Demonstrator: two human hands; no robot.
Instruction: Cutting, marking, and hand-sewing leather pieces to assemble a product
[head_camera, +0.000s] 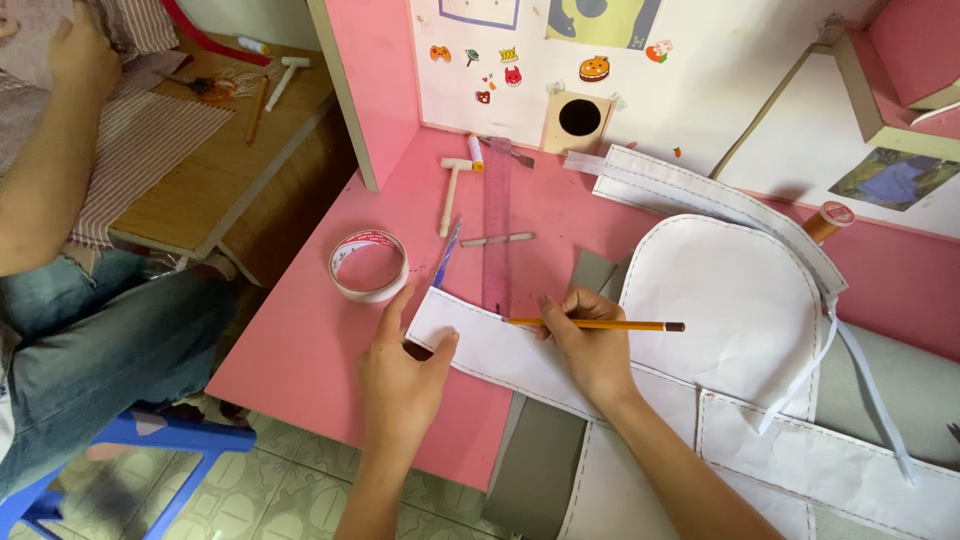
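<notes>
My right hand grips a yellow pencil with its tip touching a long white paper strip that lies across the pink table. My left hand presses flat on the strip's left end, fingers spread, thumb on the paper. A clear pink ruler lies upright just beyond the strip, its near end by the pencil tip. A large rounded white paper pattern piece lies to the right of my right hand.
A roll of tape, a blue pen, a small wooden mallet and an orange thread spool sit on the table. Grey fabric lies under the patterns. Another person in jeans sits at left on a blue stool.
</notes>
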